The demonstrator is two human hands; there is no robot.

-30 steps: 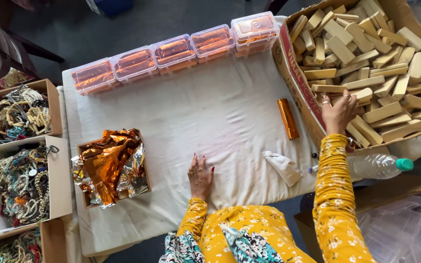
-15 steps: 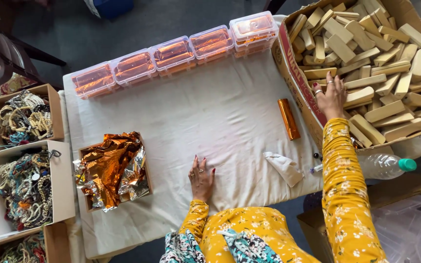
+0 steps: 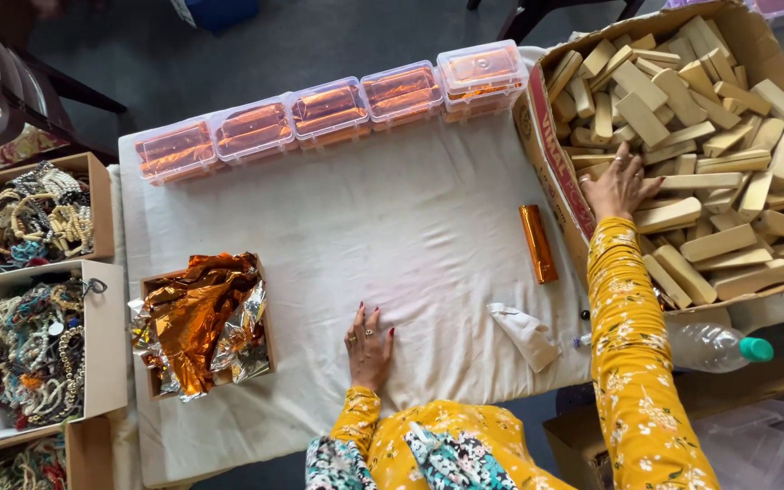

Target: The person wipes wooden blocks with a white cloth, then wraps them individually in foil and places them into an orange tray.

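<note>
My right hand [image 3: 619, 186] reaches into a big cardboard box [image 3: 546, 150] full of pale wooden blocks [image 3: 719, 240]; its fingers are spread over the blocks at the box's left side and I cannot see anything gripped. My left hand [image 3: 369, 345] lies flat, fingers apart, on the white cloth [image 3: 392, 218] near the front edge. An orange foil-wrapped block [image 3: 537, 243] lies on the cloth between the hands, just left of the box.
Several clear lidded boxes of orange wrapped pieces [image 3: 333, 109] line the far edge. A box of orange foil sheets [image 3: 201, 322] sits front left. Boxes of beaded jewellery [image 3: 38, 345] stand further left. A folded white packet [image 3: 526, 334] and a plastic bottle [image 3: 714, 347] lie front right.
My right hand has shifted left and nearer within the block box, toward its left wall. My left hand has stayed flat on the cloth.
</note>
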